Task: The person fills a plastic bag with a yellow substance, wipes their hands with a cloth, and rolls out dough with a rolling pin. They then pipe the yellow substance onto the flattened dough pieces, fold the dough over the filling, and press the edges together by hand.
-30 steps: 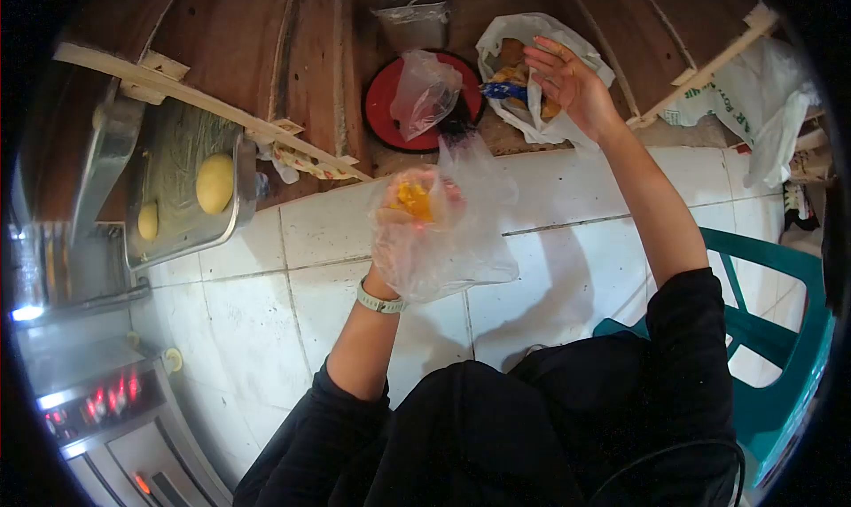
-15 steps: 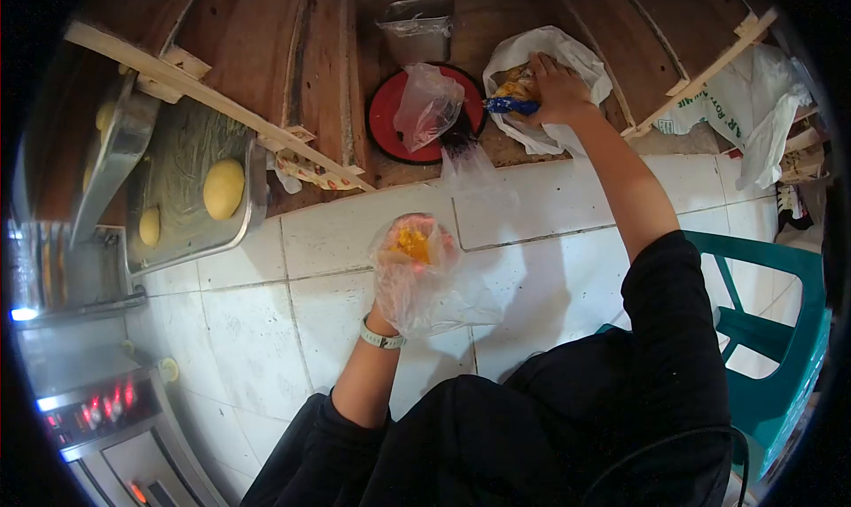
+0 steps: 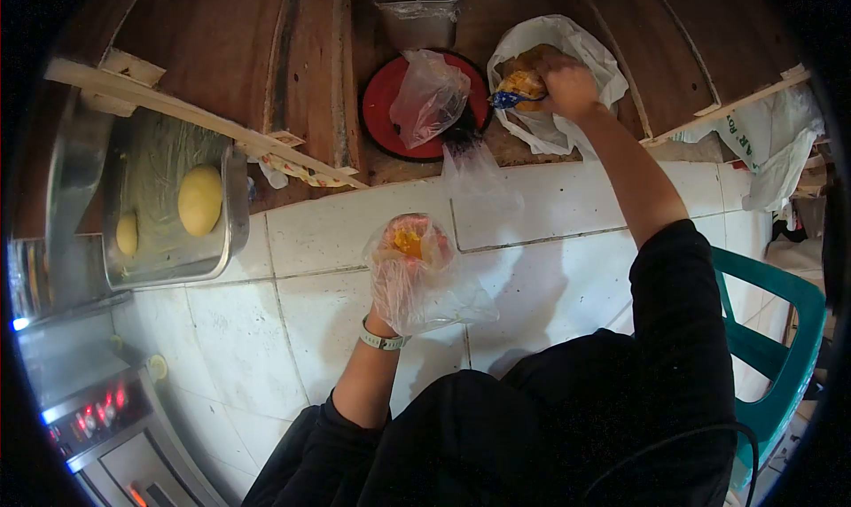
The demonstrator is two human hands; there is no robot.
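A thin clear plastic bag [image 3: 443, 294] covers my left hand [image 3: 390, 276], which is cupped around it over the tiled floor. Orange-yellow food [image 3: 408, 244] sits in the palm area within the plastic. My right hand [image 3: 570, 85] reaches into an open white plastic bag [image 3: 605, 59] on the wooden shelf. Its fingers are curled in at the yellow-orange contents [image 3: 525, 83], and the fingertips are hidden. A blue wrapper piece [image 3: 507, 99] lies beside those contents, at the bag's near-left side.
Left of the white bag are a red round lid [image 3: 379, 108] with a crumpled clear bag [image 3: 427, 99] on it, and a metal container [image 3: 420, 19]. A metal tray [image 3: 235, 207] holds yellow dough pieces [image 3: 200, 200]. A green plastic chair [image 3: 769, 281] stands at right, an oven [image 3: 133, 427] lower left.
My right hand has gone from lying spread over the bag's contents to curled fingers at its right part. The view has shifted slightly; my left hand stays nearly still.
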